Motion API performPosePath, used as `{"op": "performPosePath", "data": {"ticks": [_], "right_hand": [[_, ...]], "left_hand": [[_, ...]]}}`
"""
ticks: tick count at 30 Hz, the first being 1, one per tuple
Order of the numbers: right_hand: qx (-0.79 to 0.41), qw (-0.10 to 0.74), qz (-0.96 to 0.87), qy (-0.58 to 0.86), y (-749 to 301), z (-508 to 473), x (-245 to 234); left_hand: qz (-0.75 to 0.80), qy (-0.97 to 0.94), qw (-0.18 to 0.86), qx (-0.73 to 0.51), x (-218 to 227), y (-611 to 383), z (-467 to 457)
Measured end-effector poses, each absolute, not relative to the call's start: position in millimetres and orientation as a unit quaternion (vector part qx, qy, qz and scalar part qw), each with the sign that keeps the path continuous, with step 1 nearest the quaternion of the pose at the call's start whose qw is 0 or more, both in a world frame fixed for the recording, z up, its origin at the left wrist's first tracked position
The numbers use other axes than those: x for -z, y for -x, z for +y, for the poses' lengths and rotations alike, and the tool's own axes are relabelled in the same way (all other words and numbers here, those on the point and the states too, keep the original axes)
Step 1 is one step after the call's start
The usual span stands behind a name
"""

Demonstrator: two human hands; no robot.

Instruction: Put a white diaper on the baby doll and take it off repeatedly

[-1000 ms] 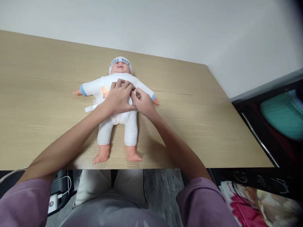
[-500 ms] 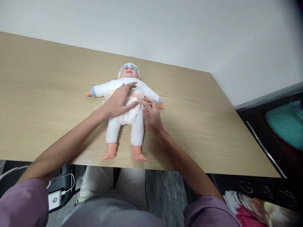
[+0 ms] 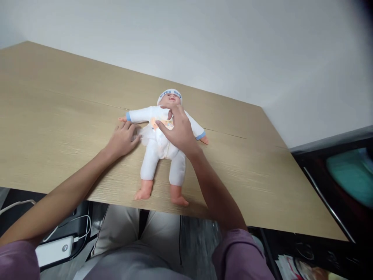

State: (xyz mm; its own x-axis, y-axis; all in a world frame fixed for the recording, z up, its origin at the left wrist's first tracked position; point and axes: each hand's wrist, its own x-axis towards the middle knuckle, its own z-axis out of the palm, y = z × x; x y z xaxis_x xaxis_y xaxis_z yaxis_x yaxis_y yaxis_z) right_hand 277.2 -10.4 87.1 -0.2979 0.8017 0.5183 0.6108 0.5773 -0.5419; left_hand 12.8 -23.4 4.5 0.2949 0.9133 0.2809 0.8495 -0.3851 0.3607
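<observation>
A baby doll [image 3: 147, 114] in a white suit with blue cuffs lies on its back, its feet toward me. A white diaper [image 3: 163, 146] is around its hips, with a side flap spread out on the left. At that flap my left hand [image 3: 124, 138] is closed, the thin white edge between thumb and fingers. Over the doll's chest is my right hand [image 3: 180, 130], its thumb and fingers curved and apart with nothing visible between them. It hides part of the chest print and the diaper's right side.
The doll lies on a wooden table [image 3: 72, 128] with a pale wall [image 3: 204, 46] behind it. To the right stands a dark object with a teal panel [image 3: 352, 175]. Below the table's left edge a white power bank [image 3: 55, 251] with a cable rests on a black surface.
My left hand has moved from the doll's belly to the diaper's left flap. My right hand has moved up over the chest. The view has shifted, and the doll appears further right.
</observation>
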Motion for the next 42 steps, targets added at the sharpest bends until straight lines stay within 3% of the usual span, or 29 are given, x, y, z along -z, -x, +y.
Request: {"op": "performPosePath", "data": {"ticks": [7,12,16,22,30,33,38,42], "right_hand": [[-0.140,0.306,-0.807,0.485,-264.3,-1.3,-70.0],[-0.128,0.272,-0.815,0.495,-262.3,1.1,-67.8],[-0.132,0.260,-0.818,0.496,-259.9,0.6,-70.0],[-0.118,0.255,-0.821,0.497,-260.5,1.5,-66.6],[-0.197,0.253,-0.825,0.465,-270.6,5.4,-76.5],[-0.228,0.266,-0.804,0.481,-270.9,7.3,-79.8],[-0.247,0.291,-0.772,0.509,-271.1,6.5,-82.5],[-0.236,0.297,-0.767,0.518,-271.6,4.4,-83.8]], "left_hand": [[0.591,-0.771,0.131,-0.197,-8.2,0.2,-12.6],[0.568,-0.734,0.322,-0.187,-25.4,12.6,2.2],[0.539,-0.679,0.433,-0.247,-50.9,6.4,10.3],[0.537,-0.612,0.465,-0.348,-68.8,-50.4,20.5],[0.433,-0.582,0.564,-0.395,-46.3,-71.7,21.8],[0.411,-0.588,0.542,-0.438,-30.9,-67.6,22.1],[0.385,-0.642,0.412,-0.519,-3.7,-71.2,26.3],[0.354,-0.637,0.484,-0.484,4.4,-70.2,36.6]]}}
